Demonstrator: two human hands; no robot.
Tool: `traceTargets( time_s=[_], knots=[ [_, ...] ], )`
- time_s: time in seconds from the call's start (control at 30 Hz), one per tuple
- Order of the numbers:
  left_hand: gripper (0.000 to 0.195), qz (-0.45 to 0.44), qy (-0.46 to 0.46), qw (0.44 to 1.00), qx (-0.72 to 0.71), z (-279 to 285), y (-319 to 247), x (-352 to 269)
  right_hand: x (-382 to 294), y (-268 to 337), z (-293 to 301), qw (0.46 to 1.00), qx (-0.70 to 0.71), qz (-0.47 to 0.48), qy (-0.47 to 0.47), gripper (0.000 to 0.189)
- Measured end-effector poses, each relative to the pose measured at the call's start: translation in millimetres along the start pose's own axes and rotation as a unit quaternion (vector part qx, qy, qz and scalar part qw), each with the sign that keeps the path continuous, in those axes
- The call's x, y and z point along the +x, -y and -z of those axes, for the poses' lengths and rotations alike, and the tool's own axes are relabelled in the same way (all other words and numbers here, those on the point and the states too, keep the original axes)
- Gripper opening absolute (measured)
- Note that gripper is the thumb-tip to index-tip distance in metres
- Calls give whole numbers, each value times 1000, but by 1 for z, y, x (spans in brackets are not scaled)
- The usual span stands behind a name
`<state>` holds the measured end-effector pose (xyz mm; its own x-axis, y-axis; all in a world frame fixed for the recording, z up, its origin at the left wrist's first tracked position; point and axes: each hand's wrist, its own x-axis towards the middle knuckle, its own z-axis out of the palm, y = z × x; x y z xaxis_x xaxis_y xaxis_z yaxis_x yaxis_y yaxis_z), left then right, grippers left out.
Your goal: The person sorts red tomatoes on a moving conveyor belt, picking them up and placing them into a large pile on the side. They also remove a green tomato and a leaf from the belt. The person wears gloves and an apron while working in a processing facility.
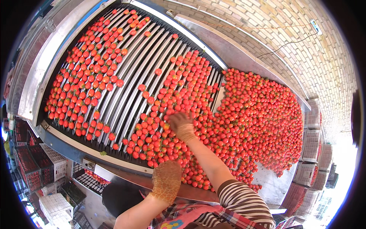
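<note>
Many small red tomatoes (257, 114) lie heaped on a sloped metal tray (274, 180) at the right and spread onto a roller conveyor (137, 65) at the left. My right hand (181, 124), in a brown-stained glove, reaches across to the tomatoes at the conveyor's right part, its fingers among them; whether it grips any is hidden. My left hand (167, 179), in a patterned tan glove, is at the conveyor's near edge beside the closest tomatoes. Its fingers point down out of sight.
A metal rim (100, 148) borders the conveyor's near side. Crates, some with tomatoes, stand in stacks at the lower left (57, 206) and at the right (311, 146). A brick wall (286, 17) rises behind the metal side guard (228, 40). A black rounded object (120, 197) is beside my left arm.
</note>
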<state>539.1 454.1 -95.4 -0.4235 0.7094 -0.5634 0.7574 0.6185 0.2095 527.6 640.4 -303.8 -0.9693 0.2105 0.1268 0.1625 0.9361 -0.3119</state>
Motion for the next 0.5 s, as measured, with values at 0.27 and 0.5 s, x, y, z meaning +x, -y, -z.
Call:
traceTargets(
  time_s=[0.27,0.5],
  knots=[
    [19,-16,-12,1000,-16,-10,-1,2,-72,-99,29,972,-166,-69,150,41],
    [17,-20,-37,999,-15,-8,-4,0,8,-111,52,918,-194,-345,24,41]
  ],
)
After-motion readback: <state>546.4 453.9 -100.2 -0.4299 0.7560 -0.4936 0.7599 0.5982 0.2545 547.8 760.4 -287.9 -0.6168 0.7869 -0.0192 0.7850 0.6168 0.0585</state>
